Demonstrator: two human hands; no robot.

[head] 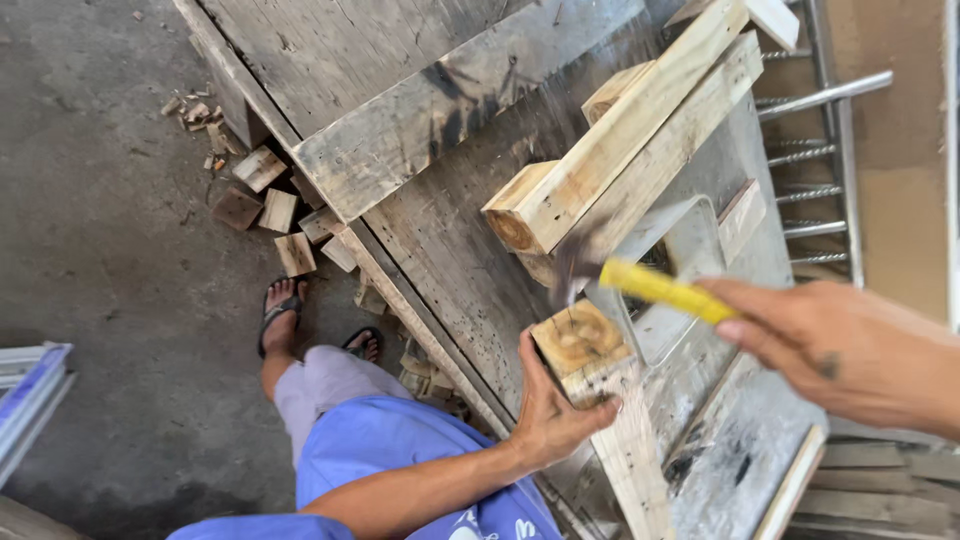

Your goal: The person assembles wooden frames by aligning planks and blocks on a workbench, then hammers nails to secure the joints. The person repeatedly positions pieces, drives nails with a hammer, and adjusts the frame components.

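Left hand clamps the post at 6 o'clock; right hand, closed on the hammer, should strike squarely, clear of fingers.

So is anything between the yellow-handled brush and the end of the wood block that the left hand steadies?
Nothing visible. The brush in the right hand has its blurred bristles just above the block, with only open air between them. The left hand grips the block's near side.

Wood offcuts on concrete floor — metal rack beside bench.
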